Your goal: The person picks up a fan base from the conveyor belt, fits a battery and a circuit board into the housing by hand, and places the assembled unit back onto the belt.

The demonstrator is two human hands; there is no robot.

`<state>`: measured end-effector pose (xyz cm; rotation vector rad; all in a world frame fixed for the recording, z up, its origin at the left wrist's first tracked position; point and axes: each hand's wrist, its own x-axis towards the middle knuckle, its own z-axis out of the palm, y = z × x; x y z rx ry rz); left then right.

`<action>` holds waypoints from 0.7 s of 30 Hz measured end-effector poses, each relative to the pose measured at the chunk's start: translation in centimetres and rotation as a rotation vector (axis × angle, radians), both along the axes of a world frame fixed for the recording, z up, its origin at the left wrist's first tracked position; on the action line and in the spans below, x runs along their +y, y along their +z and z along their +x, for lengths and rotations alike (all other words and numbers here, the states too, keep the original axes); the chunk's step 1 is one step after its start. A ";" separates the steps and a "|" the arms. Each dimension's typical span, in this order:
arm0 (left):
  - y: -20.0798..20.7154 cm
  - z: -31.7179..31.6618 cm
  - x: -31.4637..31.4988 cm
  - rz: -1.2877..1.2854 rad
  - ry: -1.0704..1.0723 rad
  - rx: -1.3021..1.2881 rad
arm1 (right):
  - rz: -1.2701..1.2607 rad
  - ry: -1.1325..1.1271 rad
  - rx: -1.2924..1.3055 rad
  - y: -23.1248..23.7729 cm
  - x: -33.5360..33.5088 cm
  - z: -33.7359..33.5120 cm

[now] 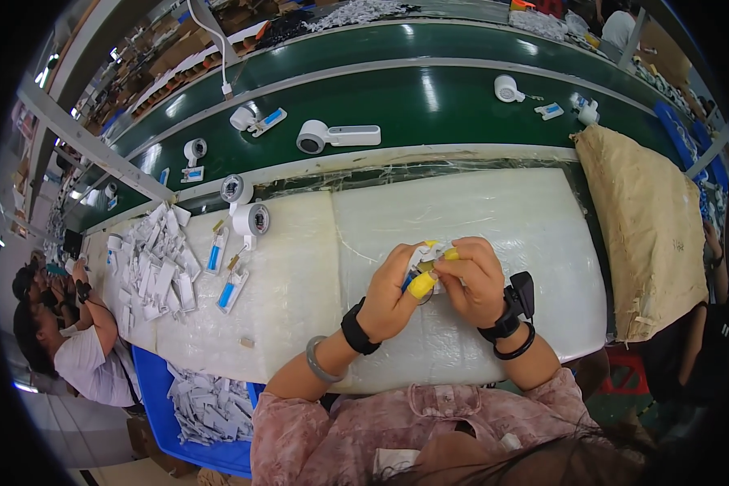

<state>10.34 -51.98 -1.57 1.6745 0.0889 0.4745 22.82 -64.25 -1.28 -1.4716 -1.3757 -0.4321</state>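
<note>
My left hand [392,292] and my right hand [473,282] meet over the padded work surface. Both are closed around a small white plastic fan part [420,257], mostly hidden by the fingers. A bit of blue shows beside the left fingers. Yellow finger covers sit on some fingertips. Left of the hands lie two white fan heads [252,219] with round grey-rimmed fronts. Near them are two open white handle halves, one upper [216,250] and one lower [232,292], each holding a blue battery.
A heap of white plastic covers [160,263] lies at the left; a blue bin [155,411] below holds more. Beyond runs a green conveyor [429,109] carrying several fan pieces. Brown cardboard [644,235] stands at the right. Other people [89,344] sit at the left.
</note>
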 end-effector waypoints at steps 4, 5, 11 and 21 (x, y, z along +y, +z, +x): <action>-0.2 0.1 -0.1 -0.008 0.021 -0.001 | -0.010 -0.001 0.004 0.0 0.0 -0.1; -0.2 0.1 -0.1 0.009 0.025 -0.002 | -0.010 -0.006 0.005 0.0 0.0 -0.1; 0.2 -0.2 -0.2 -0.036 0.064 0.117 | -0.017 -0.026 0.002 0.0 0.2 -0.3; 0.1 -0.2 0.0 -0.057 0.014 0.184 | -0.040 0.031 0.030 0.2 0.0 -0.4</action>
